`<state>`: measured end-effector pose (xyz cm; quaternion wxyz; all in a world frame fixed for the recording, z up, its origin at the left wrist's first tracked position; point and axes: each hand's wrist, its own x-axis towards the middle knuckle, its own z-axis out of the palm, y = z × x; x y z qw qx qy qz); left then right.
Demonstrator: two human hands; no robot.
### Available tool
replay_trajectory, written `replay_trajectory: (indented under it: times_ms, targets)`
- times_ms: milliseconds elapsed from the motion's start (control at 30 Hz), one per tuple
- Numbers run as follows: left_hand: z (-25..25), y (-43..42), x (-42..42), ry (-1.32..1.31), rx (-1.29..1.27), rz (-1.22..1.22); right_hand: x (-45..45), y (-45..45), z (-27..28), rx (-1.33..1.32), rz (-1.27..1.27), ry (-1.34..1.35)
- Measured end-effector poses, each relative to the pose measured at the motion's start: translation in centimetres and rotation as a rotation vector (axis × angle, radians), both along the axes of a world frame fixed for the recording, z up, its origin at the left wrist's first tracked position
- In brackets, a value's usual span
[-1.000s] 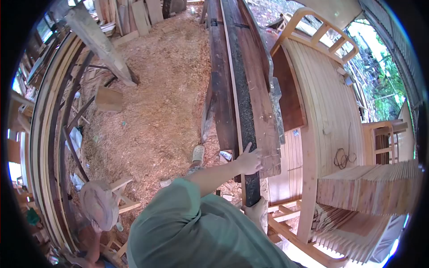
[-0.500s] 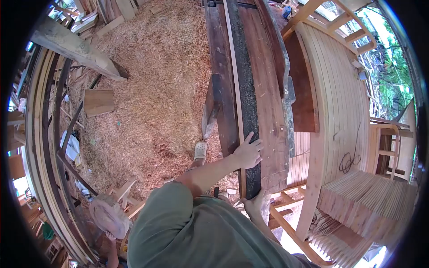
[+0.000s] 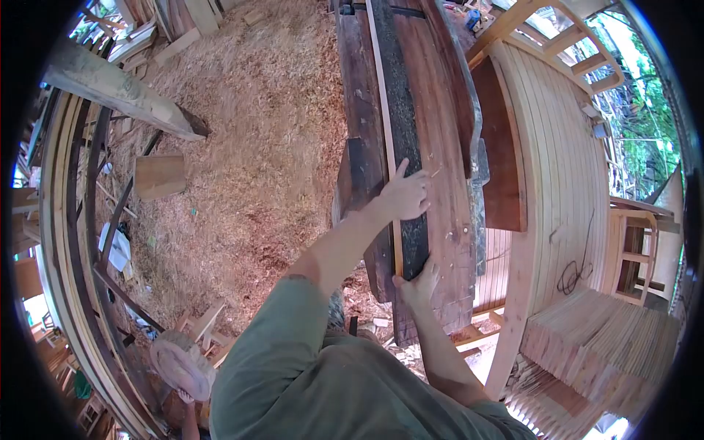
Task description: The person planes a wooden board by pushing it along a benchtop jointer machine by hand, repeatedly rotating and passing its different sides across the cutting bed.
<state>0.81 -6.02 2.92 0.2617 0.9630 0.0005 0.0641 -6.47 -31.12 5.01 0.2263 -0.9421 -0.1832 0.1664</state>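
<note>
A long, narrow plank with a dark, rough top and a pale left edge lies lengthwise on a reddish-brown wooden bench. My left hand rests on its top, fingers spread across its width. Closer to my body, my right hand is wrapped round the plank's near end, thumb at the left edge and fingers on the right side. The palm side of both hands is hidden.
Wood shavings cover the floor at left, where a thick post leans. To the right stand a slatted wooden panel and a stack of boards. Another person's hand touches a round wooden slab at lower left.
The plank has slid forward along the bench, away from my body. Both my hands have moved forward with it, and my arms are stretched further out.
</note>
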Motion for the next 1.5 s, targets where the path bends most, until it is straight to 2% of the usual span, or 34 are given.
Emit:
replay_trajectory:
  times_ms: [200,267,400,600,733,833,900,967,1067,1167,1300,1400,1500]
  targets:
    - [-0.4,5.9,3.0,0.026,0.011,0.143,5.4,9.8,0.5,0.001,0.036,-0.022]
    - [0.1,7.3,3.4,0.072,0.007,0.155,7.4,13.6,1.7,-0.224,0.031,-0.053]
    - [1.9,8.0,3.7,0.185,0.031,0.162,10.1,15.8,2.1,-0.168,-0.013,0.060]
    - [3.4,6.8,4.4,0.154,0.106,0.181,5.0,8.0,3.8,-0.103,0.008,0.018]
    - [2.4,6.7,4.8,0.187,0.090,0.269,-3.5,-2.7,4.5,-0.144,-0.037,0.117]
    - [2.6,5.1,3.9,0.244,0.136,0.287,-10.2,-12.1,4.6,-0.072,-0.040,0.097]
    - [2.6,2.2,2.3,0.261,0.110,0.278,-14.2,-17.8,6.1,-0.255,-0.130,0.264]
    - [2.4,-2.7,-0.3,0.160,0.121,0.345,-17.3,-22.8,7.4,-0.252,-0.231,0.335]
    - [2.6,-10.3,-4.8,0.187,0.022,0.307,-22.0,-31.5,4.8,-0.295,-0.251,0.309]
    - [2.2,-13.8,-6.6,0.224,-0.023,0.302,-22.9,-32.5,6.4,-0.364,-0.278,0.322]
    - [1.9,-12.8,-5.8,0.248,-0.013,0.321,-22.9,-30.9,5.4,-0.377,-0.395,0.292]
    - [1.7,-9.4,-3.8,0.184,-0.007,0.326,-21.0,-29.3,4.9,-0.372,-0.311,0.328]
    - [1.3,-5.0,-1.1,0.138,0.006,0.339,-18.4,-24.4,5.0,-0.328,-0.338,0.335]
